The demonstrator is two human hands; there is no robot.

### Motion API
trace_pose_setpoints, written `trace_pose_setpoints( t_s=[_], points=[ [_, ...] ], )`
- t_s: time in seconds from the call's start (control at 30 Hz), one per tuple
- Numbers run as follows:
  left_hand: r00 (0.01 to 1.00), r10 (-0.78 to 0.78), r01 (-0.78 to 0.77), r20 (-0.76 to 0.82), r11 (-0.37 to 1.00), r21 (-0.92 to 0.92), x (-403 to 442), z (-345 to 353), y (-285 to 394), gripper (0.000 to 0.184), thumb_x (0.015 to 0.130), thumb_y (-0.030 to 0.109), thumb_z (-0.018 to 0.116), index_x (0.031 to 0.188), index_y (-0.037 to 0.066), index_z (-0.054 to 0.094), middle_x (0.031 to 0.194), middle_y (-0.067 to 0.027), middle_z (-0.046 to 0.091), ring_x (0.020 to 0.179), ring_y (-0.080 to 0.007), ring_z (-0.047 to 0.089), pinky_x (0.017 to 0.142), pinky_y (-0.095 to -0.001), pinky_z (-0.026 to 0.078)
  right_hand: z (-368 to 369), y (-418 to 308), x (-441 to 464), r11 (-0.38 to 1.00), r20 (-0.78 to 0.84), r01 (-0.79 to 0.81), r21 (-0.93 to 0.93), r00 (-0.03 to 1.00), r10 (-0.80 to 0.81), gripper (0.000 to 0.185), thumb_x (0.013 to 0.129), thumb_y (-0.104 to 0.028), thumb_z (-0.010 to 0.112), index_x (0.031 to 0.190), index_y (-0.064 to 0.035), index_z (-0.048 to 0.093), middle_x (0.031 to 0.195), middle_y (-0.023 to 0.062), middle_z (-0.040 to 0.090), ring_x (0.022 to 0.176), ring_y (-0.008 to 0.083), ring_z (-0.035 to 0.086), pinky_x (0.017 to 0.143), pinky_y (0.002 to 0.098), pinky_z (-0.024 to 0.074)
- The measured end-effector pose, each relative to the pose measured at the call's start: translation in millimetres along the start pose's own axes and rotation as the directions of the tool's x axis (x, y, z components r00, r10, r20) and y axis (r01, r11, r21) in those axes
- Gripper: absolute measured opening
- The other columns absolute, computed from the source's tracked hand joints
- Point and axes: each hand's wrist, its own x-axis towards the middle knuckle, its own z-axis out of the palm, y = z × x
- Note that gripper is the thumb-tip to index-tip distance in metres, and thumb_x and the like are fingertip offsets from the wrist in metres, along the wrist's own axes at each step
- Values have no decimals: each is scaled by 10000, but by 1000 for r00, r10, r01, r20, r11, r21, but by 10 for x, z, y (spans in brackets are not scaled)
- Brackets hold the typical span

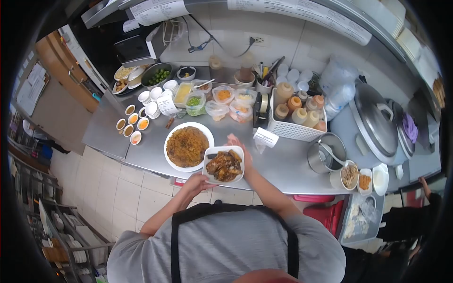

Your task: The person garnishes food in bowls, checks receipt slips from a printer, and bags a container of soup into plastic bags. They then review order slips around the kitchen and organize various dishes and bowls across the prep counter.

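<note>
Left hand (200, 182), right hand (247, 157) grip squarish white plastic-looking bowl (205, 163), brown glazed chunks (224, 166) inside, at steel counter's (283, 170) near edge; round white plate (166, 152) already rice-heaped.

the left forearm (166, 210) angled inward and forward from a bent elbow, and the left hand (200, 183) was closed in a grip, its fingers partly hidden. the right forearm (265, 187) slanted forward and inward, reaching farther out than the left. the right hand (239, 147) was raised past the left one, some fingers pointing forward and the rest of its grip hidden. both hands were near each other but apart.
</note>
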Motion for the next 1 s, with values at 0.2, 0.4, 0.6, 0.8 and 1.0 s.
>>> trace_pose_setpoints(
  t_s=[0.2, 0.4, 0.6, 0.8, 1.0],
  points=[
    [997, 76, -76, -18, 997, 11, 881, 18, 56, 438, 711, -70, 374, 1145, -92, 319, 1085, -231, 462, 959, -350, 536, 815, -440, 492, -1006, -163, -1042, 923, 124, -317, -220, 929, 349, 479, 773, -243, 482, 1186, -18, 396, 1216, 179, 417, 1105, 340, 413, 898, 398, 356],
    [992, 126, -125, 5, 990, -59, 1459, 99, 72, 343, 733, -77, 363, 1073, -112, 347, 1066, -237, 473, 973, -360, 520, 843, -440, 488, -1841, 744, -2718, 597, -400, -614, -517, 790, 465, 435, 836, -196, 399, 1220, 8, 363, 1207, 207, 421, 1089, 352, 424, 902, 405, 346],
    [984, 166, -172, -60, 977, -127, 1348, 332, 26, 357, 844, 54, 399, 1166, -71, 309, 1128, -218, 433, 1035, -333, 478, 900, -404, 442, -2376, 319, -2658, 575, -639, -788, 222, 328, 696, 338, 904, -290, 335, 997, -22, 518, 762, 138, 563, 684, 276, 556, 646, 371, 440],
    [982, 139, -125, -128, 986, 113, 931, 370, -428, 408, 841, 174, 491, 1188, 6, 358, 1106, -173, 485, 990, -266, 509, 822, -352, 430, -1170, -31, -1674, 899, -218, -336, -281, 935, 281, 422, 795, -290, 505, 1168, -105, 433, 1220, 80, 426, 1155, 253, 381, 924, 368, 333],
    [996, 29, -59, 90, 933, 356, 666, 1326, -1062, 322, 844, 164, 486, 1120, 7, 434, 952, -116, 559, 830, -197, 558, 722, -312, 455, -1589, 728, -2200, 911, -185, -303, -279, 948, 258, 351, 769, -198, 503, 1105, -95, 487, 1180, 53, 466, 1140, 241, 406, 913, 359, 360]
  ],
)
